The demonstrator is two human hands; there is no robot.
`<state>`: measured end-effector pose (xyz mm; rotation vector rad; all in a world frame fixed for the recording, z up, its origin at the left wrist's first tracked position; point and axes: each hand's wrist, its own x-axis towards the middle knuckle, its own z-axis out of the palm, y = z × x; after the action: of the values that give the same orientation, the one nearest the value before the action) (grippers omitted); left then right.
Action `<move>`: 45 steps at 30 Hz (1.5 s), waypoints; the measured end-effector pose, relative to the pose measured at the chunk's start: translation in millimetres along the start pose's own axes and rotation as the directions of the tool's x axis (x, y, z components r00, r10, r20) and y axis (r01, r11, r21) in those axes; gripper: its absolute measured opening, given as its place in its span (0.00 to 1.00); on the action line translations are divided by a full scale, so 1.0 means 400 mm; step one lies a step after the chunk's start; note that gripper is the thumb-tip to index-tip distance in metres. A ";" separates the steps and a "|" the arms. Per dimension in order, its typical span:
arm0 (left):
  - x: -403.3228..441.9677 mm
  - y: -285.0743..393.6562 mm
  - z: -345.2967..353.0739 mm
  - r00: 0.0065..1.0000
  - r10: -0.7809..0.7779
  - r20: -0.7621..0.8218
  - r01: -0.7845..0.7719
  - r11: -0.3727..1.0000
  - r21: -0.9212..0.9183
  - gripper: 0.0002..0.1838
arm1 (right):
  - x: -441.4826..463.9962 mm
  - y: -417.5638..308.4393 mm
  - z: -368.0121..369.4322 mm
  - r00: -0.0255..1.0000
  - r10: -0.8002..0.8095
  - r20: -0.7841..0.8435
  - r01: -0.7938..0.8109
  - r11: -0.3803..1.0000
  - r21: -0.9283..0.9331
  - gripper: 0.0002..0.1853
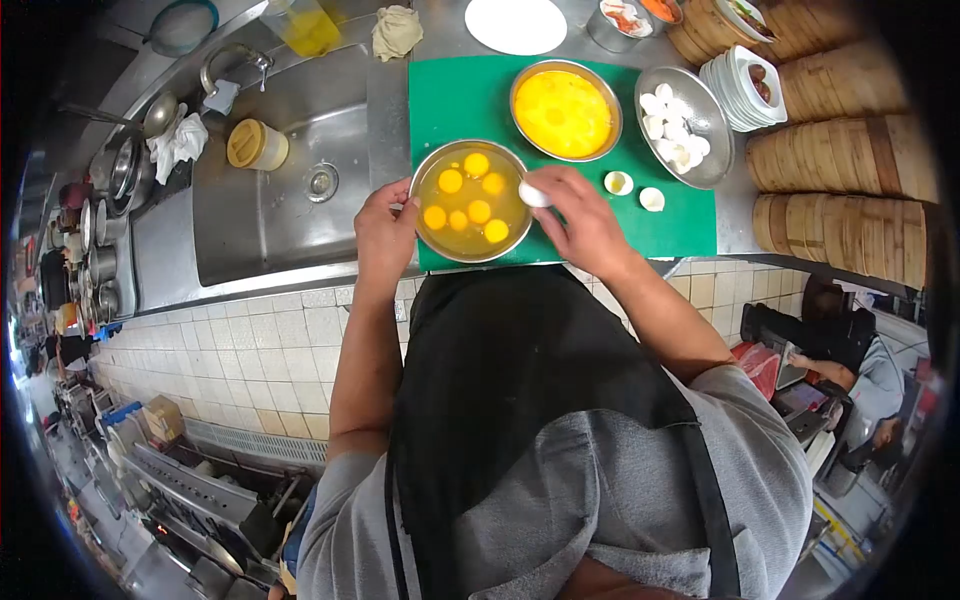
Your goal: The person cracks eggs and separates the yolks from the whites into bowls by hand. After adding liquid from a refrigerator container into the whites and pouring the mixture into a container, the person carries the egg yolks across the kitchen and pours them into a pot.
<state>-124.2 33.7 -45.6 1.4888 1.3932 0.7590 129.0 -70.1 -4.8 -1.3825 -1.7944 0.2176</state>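
My left hand (387, 232) grips the left rim of a metal bowl (471, 259), thumb over the edge. Several whole yolks (479, 211) float in clear egg white inside it. My right hand (583, 217) pinches a white egg (533, 195) at the bowl's right rim; I cannot tell whether the shell is cracked. To the right of that hand, two eggshell pieces (618, 183) lie on the green cutting board (450, 100). Behind is a second metal bowl (566, 157) full of yellow yolks. A metal colander (718, 135) holds several white eggs or shells.
On the left is a steel sink (300, 230) with a faucet (240, 60) and a lidded tub (257, 145). A white plate (516, 25) and crumpled cloth (397, 33) sit behind. Bamboo steamers (830, 165) and stacked dishes (735, 95) stand right. Another person (865, 375) works at lower right.
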 end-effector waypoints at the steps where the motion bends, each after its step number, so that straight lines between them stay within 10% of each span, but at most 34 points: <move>1: 0.002 -0.007 0.000 1.000 -0.001 -0.003 0.001 1.000 -0.001 0.16 | -0.004 0.006 0.002 0.996 0.059 0.063 -0.060 0.998 0.007 0.21; 12: 0.009 -0.008 -0.008 1.000 0.004 0.010 -0.005 0.998 0.067 0.18 | 0.034 -0.015 -0.006 0.991 0.070 0.115 -0.072 0.997 0.011 0.21; 15: 0.000 0.023 -0.006 0.888 0.453 -0.077 -0.406 0.853 0.328 0.19 | 0.039 -0.006 0.019 0.882 0.433 0.185 -0.471 0.812 0.344 0.20; 17: -0.007 0.083 -0.007 0.865 0.502 -0.026 -0.471 0.827 0.308 0.20 | 0.057 0.007 0.030 0.743 0.546 0.387 -0.657 0.481 0.581 0.18; 23: 0.014 0.155 0.033 0.796 0.502 0.340 -0.483 0.864 -0.144 0.22 | 0.098 -0.018 0.040 0.597 0.568 0.566 -0.749 0.143 0.647 0.17; 33: 0.029 0.073 0.120 0.795 0.450 0.407 -0.328 0.883 -0.335 0.12 | 0.086 -0.017 0.049 0.703 0.526 0.478 -0.711 0.505 0.490 0.19; 37: 0.010 0.085 0.127 0.810 0.553 0.193 -0.560 0.828 -0.023 0.16 | 0.059 0.016 0.069 0.791 0.449 0.416 -0.606 0.670 0.429 0.19; 45: -0.029 0.131 0.115 0.934 0.322 0.157 -0.335 0.940 0.069 0.16 | 0.055 0.024 0.101 0.827 0.432 0.361 -0.550 0.756 0.354 0.18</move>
<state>-63.6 16.3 -13.4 1.8434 1.0968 0.7797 107.0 -33.7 -25.0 -1.5037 -1.3995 1.0780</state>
